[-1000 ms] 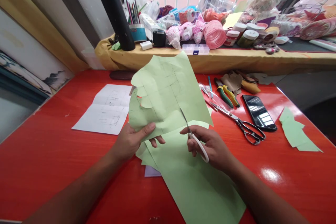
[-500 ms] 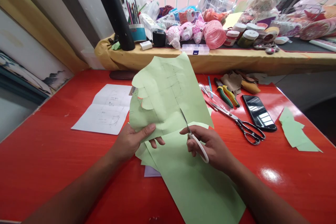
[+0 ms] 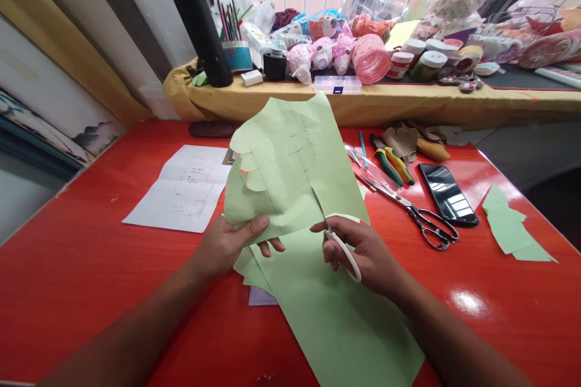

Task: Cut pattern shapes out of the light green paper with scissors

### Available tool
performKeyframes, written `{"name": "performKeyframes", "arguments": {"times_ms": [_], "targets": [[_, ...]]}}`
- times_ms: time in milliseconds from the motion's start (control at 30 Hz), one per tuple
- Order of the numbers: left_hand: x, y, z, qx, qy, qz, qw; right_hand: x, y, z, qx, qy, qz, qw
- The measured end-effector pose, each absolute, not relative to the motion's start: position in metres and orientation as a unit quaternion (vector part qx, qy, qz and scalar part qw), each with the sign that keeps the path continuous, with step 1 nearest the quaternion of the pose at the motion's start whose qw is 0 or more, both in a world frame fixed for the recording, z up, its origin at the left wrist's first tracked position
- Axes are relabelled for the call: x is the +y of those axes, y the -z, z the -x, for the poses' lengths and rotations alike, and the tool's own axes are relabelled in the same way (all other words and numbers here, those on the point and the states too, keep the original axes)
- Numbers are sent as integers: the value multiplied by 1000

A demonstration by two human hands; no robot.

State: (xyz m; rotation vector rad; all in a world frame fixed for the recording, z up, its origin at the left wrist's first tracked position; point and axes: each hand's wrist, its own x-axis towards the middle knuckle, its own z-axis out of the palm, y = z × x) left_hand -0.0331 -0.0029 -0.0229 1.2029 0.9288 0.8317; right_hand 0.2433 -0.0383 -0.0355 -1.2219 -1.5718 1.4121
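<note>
A glossy red desk (image 3: 68, 302) fills the lower frame. At center, the left hand (image 3: 222, 248) grips a raised green paper (image 3: 290, 169), its pencil lines too faint to read. The right hand (image 3: 356, 254) closes around white-handled scissors (image 3: 344, 254), partly hiding the handles. A green sheet (image 3: 336, 320) runs off the bottom edge.

We count two hands, one left hand (image 3: 224, 248) and one right hand (image 3: 358, 248), and two pairs of scissors, the white-handled scissors (image 3: 342, 254) and the black-handled scissors (image 3: 431, 227). We also count at least three pieces of green paper (image 3: 290, 169), one smartphone (image 3: 447, 195), one pair of pliers (image 3: 393, 163), one black vacuum flask (image 3: 200, 30) and one clear compartment box (image 3: 337, 84).
</note>
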Motion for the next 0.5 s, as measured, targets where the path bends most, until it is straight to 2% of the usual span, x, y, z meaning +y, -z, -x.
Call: {"name": "performKeyframes", "arguments": {"times_ms": [500], "targets": [[-4,19,33,393,-364,-538,651,-39,34,-242,-589,-557,475,343]]}}
